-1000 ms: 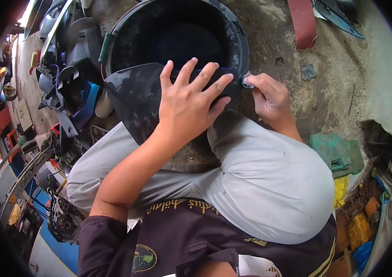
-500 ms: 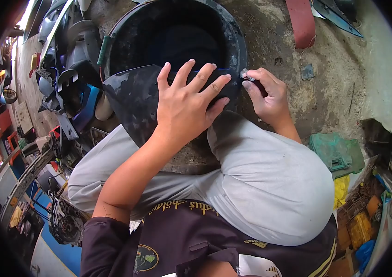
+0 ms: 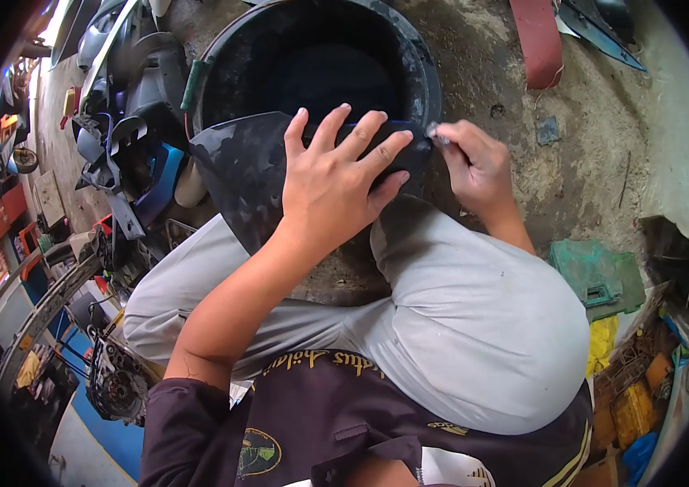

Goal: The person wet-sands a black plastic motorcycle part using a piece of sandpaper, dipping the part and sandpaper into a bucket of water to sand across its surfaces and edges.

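A dark, wet-looking panel (image 3: 245, 166) lies across the near rim of a black bucket (image 3: 429, 77) with dark liquid inside. My left hand (image 3: 338, 174) rests on the panel, palm down with its fingers spread. At the panel's right end, my right hand (image 3: 478, 162) pinches a small crumpled greyish piece (image 3: 434, 131) between thumb and fingers, close against the edge. The exact nature of that piece is too small to tell.
Dark vehicle panels (image 3: 149, 89) are piled at the left, above a greasy metal engine part (image 3: 113, 381). A red strip (image 3: 537, 45) lies at the upper right. A green plastic case (image 3: 586, 272) sits right of my knee.
The whole view has shifted slightly, moving the scene a little to the right. My right thumb has closed up against the fingers around the small piece; my left hand keeps its place on the panel.
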`<state>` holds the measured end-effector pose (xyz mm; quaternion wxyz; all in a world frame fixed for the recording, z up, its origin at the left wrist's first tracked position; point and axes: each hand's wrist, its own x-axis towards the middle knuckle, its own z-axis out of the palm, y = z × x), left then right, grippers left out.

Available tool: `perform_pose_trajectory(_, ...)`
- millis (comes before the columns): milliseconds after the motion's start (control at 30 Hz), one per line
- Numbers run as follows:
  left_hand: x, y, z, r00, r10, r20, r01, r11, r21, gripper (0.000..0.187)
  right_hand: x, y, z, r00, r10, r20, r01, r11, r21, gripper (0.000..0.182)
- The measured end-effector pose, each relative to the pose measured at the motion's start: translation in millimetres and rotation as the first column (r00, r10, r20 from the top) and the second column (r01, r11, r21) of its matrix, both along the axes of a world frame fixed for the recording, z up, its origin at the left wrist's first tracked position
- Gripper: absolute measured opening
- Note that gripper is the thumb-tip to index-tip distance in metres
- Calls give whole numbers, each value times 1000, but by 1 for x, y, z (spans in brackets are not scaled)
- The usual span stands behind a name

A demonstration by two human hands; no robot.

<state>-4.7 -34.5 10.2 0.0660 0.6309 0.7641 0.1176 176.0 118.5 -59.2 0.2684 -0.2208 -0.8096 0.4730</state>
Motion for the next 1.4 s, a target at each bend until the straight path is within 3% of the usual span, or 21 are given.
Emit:
perform_pose_trajectory(167, 1, 0, 1, 1000, 8, 7, -8, 1000, -5, 48, 10, -8, -4, 999, -38, 18, 39, 997, -68, 21)
perform_pose_trajectory(300, -2, 7, -1, 1000, 15, -21, -15, 1000, -10, 48, 2, -2, 5, 998, -50, 35, 51, 998, -27, 19)
perform_pose_trajectory(400, 0, 5, 0, 1000, 19, -8, -19, 1000, -9, 48, 8, -14, -2, 992, -122, 26, 124, 978, -170, 13)
perform_pose_trajectory(433, 0, 6, 0, 1000, 24, -15, -24, 1000, 2, 48, 9, -15, -5, 981, -192, 39, 195, 945, -264, 9)
perform_pose_trajectory(467, 1, 5, 0, 999, 29, -21, -29, 1000, 8, 48, 12, -13, -9, 977, -213, -12, 182, 861, -474, 9)
perform_pose_trajectory(533, 4, 3, -1, 999, 33, -30, -33, 999, 19, 48, 11, -3, -10, 953, -290, -91, 99, 578, -810, 13)
perform_pose_trajectory(700, 4, 2, -4, 998, 28, -50, -26, 999, 41, 50, 5, 2, -2, 963, -230, -140, -32, 418, -908, 17)
perform_pose_trajectory(767, 4, 2, -3, 998, 30, -47, -29, 999, 31, 50, 4, 4, 6, 982, -178, -65, 13, 407, -913, 18)
perform_pose_trajectory(867, 4, 1, -5, 999, 31, -42, -30, 999, 37, 50, -2, 3, 20, 991, -79, 111, 136, 499, -856, 18)
perform_pose_trajectory(967, 4, 0, -5, 998, 31, -45, -29, 999, 42, 49, -4, 4, 35, 982, -82, 172, 190, 474, -860, 14)
perform_pose_trajectory(1167, 4, 0, -7, 999, 30, -42, -28, 998, 61, 48, -12, -1, 28, 948, -93, 305, 294, 622, -726, 11)
perform_pose_trajectory(1267, 5, 0, -6, 999, 35, -39, -32, 998, 56, 48, -17, -6, 32, 945, -104, 310, 288, 713, -639, 10)
perform_pose_trajectory(1400, 4, -1, -8, 999, 38, -33, -36, 997, 70, 48, -15, -13, 23, 943, -147, 299, 305, 740, -600, 12)
